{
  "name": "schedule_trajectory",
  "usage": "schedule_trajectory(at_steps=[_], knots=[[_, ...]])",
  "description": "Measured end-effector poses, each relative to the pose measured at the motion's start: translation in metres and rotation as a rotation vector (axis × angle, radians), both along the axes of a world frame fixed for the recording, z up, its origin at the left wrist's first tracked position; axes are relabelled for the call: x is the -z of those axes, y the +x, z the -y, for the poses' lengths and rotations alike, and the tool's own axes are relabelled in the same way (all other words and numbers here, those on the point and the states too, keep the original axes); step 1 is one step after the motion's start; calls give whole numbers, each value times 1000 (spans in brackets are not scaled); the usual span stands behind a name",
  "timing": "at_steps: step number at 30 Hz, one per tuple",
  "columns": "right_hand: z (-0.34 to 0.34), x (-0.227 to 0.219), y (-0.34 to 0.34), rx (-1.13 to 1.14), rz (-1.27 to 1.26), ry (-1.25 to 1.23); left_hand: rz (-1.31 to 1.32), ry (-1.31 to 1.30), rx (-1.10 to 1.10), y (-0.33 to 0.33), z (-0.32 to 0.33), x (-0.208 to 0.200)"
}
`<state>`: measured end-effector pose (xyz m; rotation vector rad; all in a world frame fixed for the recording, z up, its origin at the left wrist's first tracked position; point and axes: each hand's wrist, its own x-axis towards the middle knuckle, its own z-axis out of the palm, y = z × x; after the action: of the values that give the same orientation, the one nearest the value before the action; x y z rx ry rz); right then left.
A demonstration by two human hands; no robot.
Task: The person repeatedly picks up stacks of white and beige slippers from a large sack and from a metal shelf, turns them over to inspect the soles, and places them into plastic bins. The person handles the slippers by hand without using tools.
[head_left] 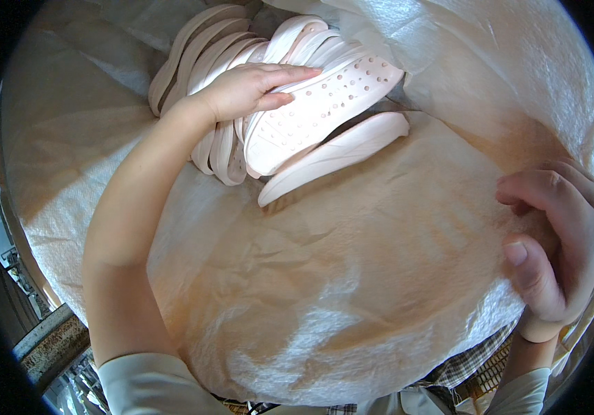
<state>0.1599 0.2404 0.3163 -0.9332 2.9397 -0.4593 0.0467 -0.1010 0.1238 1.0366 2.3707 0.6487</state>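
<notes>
Several pale pink shoe soles stand packed on edge in a row at the far middle; the front one shows a face dotted with small round holes. My left hand lies across their upper edges, fingers stretched out toward the right and thumb apart, open. Closer to me, a single sole leans on its side beside the row. Over at the right, my right hand hovers by the plastic liner with loosely curved fingers and the thumb held away. Nothing shows between its fingers, so it is open.
A crinkled, translucent white liner spreads under the soles and rises into folds at the far right. A worn metal bar sits at the lower left. Checked cloth shows below the liner at the lower right.
</notes>
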Motion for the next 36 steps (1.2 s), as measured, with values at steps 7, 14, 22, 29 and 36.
schedule_trajectory(at_steps=[7, 14, 22, 29, 36], knots=[[1, -3, 0, 65, 94, -17, -39, -6, 9, -1, -4, 0], [-1, 4, -8, -12, 90, -119, -179, -289, -61, 43, -36, 11], [-2, -1, -7, -30, 87, -166, -344, -283, -25, 66, -47, 13], [-1, -1, -10, -69, 27, -238, -504, -184, -1056, -45, 45, 3], [1, -1, -10, -86, 87, -295, -104, -432, -717, 5, 45, 17]])
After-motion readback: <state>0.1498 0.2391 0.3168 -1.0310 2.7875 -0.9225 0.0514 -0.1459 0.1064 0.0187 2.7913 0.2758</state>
